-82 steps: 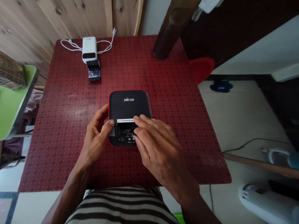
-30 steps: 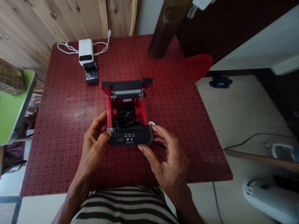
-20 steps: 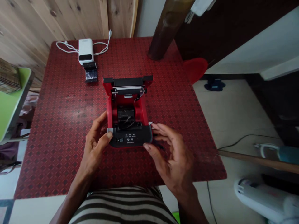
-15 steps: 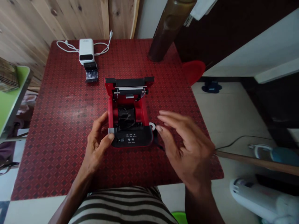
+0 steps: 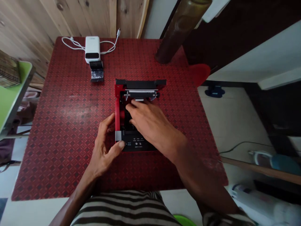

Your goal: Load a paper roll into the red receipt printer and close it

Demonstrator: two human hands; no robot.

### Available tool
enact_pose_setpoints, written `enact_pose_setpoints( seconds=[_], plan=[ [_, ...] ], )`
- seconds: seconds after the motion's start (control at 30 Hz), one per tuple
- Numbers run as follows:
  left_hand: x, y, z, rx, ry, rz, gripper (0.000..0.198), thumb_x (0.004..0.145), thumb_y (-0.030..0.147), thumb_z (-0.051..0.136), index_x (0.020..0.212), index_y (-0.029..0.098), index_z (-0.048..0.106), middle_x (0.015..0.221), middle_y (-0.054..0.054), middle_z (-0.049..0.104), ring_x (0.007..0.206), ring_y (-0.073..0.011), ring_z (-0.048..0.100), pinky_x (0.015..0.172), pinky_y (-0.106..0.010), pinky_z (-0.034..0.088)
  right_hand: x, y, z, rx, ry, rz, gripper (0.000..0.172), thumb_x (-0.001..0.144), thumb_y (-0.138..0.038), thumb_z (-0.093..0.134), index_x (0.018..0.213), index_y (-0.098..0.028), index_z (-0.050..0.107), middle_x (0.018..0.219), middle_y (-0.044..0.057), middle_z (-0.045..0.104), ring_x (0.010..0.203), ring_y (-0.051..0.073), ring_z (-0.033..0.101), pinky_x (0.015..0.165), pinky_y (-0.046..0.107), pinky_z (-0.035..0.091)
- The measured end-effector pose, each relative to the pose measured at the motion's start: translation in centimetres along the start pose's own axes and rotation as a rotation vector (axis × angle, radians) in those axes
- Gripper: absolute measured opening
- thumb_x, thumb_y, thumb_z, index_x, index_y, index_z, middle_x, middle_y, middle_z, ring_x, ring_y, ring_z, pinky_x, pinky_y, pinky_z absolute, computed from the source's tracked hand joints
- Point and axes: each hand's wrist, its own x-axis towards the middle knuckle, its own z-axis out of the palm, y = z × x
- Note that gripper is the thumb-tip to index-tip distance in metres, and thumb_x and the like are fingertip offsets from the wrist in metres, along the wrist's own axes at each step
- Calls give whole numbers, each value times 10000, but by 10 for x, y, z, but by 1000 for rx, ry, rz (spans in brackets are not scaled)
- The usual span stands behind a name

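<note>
A small red and black printer [image 5: 137,145] sits on the table with its lid [image 5: 141,84] raised, the roller showing under the lid. My left hand [image 5: 103,149] clasps its front left corner, thumb on top of the black panel and fingers along the red side. My right hand [image 5: 152,122] reaches over the right side into the compartment. Its fingers are bent down around a dark, shiny thing [image 5: 128,121] lying inside. The fingertips are partly hidden, and what they pinch cannot be made out.
The table [image 5: 70,141] has a red patterned cover. Toward its back left lie a white power bank [image 5: 92,47] with a white cable [image 5: 109,47] and a black folded strip [image 5: 97,73]. A tall brown cylinder [image 5: 171,37] stands at the back right, near a red stool [image 5: 199,74].
My right hand has moved left from beside the printer into its compartment. In the view, the printer and my left hand sit slightly further right; the left hand keeps its hold.
</note>
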Motion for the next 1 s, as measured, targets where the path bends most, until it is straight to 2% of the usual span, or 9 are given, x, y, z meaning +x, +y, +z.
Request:
enact_pose_setpoints(
  seconds=[0.13,0.37,0.47,0.6,0.73,0.8,0.87,0.97,1.0],
  plan=[
    [0,1,1,-12,-4,-8,753,1045,512,769,1737,357,516,1780,-115,533,1670,-417,472,1351,-680,396,9,-2,0,-45,-27,7,415,1078,26,470,1327,-122,768,1236,175,837,1073,303,818,849,390,603],
    [0,0,0,-13,3,-21,762,1029,507,779,1731,362,520,1779,-114,536,1674,-419,464,1326,-676,441,3,-1,-1,-92,13,14,392,1066,-3,519,1357,-108,760,1274,216,829,1117,339,822,824,402,614],
    [1,0,0,8,9,3,754,1028,516,774,1723,355,528,1762,-113,551,1651,-413,490,1346,-674,404,-1,-3,-4,-85,29,31,370,1073,-13,522,1332,-101,770,1251,220,833,1111,350,823,832,416,615],
    [1,1,0,68,24,22,748,1019,534,773,1706,342,547,1720,-108,591,1600,-410,534,1332,-654,415,-1,-9,-8,-76,66,31,363,1043,20,524,1254,-108,790,1104,197,856,1011,328,826,797,397,595],
    [0,1,-1,79,30,22,740,1029,526,763,1717,369,542,1740,-89,574,1624,-408,507,1337,-631,405,-9,-14,-12,-59,94,40,309,1038,4,541,1169,-128,788,1070,189,849,1018,325,812,845,407,589],
    [0,0,-2,77,25,28,734,1038,515,758,1725,383,535,1755,-77,561,1643,-403,484,1344,-620,394,-23,-11,-15,-6,159,43,266,1026,-26,571,1132,-155,779,1064,166,843,1006,317,802,854,410,593],
    [-1,-2,-2,79,21,29,728,1045,504,756,1728,387,533,1748,-73,566,1632,-399,495,1335,-614,406,-43,-1,-17,122,277,34,214,997,-69,623,1100,-187,768,1065,124,842,996,295,794,877,405,606],
    [-1,-4,-3,73,27,16,734,1045,510,755,1730,373,528,1727,-87,581,1586,-401,548,1297,-611,461,-73,28,-18,393,497,64,192,951,-191,721,1129,-247,763,1077,40,846,936,242,776,885,390,621],
    [-1,-4,-3,72,31,16,741,1043,517,755,1731,370,525,1734,-89,573,1589,-404,548,1292,-608,471,-80,40,-16,465,548,123,205,934,-237,751,1136,-268,767,1049,17,840,893,230,760,865,391,620]
  ],
)
